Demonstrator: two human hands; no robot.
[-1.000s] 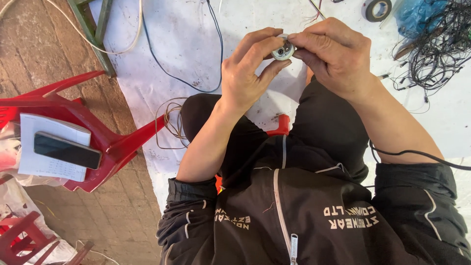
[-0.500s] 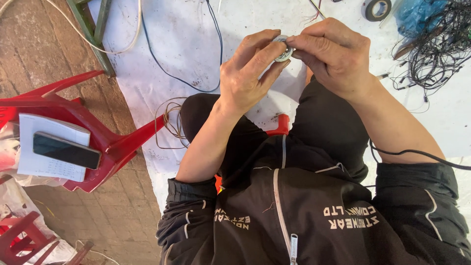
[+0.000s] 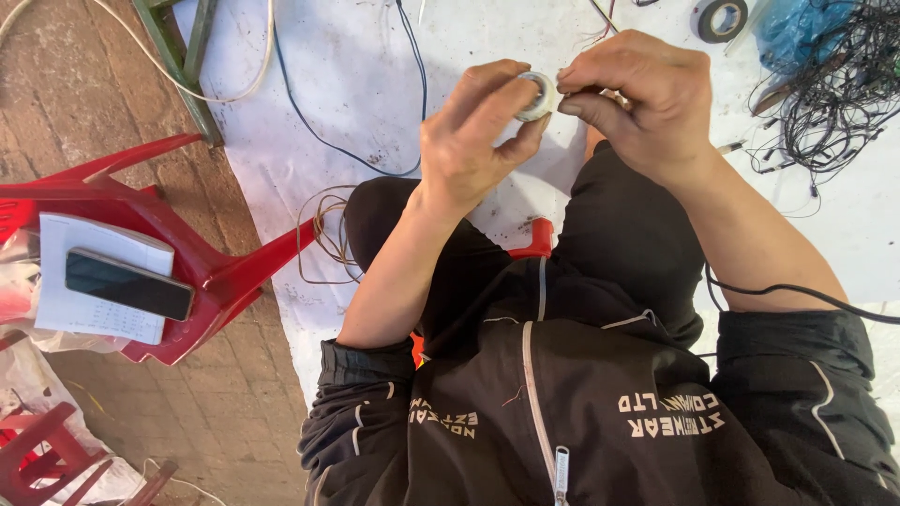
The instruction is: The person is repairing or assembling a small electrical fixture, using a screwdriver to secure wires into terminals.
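Note:
My left hand (image 3: 473, 141) grips a small round metallic ring-shaped part (image 3: 536, 96) between thumb and fingers, held up above my knees. My right hand (image 3: 647, 98) is closed right beside it, its fingertips pinching at the part's edge; what they hold is too small to tell. Both hands meet over a white sheet (image 3: 356, 84) spread on the ground. I sit in dark trousers and a black jacket.
A red plastic chair (image 3: 178, 244) at the left carries a paper pad (image 3: 98, 281) with a black phone (image 3: 129, 284) on it. A loop of thin brown wire (image 3: 323, 234) lies by my knee. A tape roll (image 3: 720, 19), blue bag (image 3: 797, 33) and tangled black wires (image 3: 834, 103) lie top right.
The two hands stay together on the round part, with only small finger shifts as it turns slightly. Nothing else has moved.

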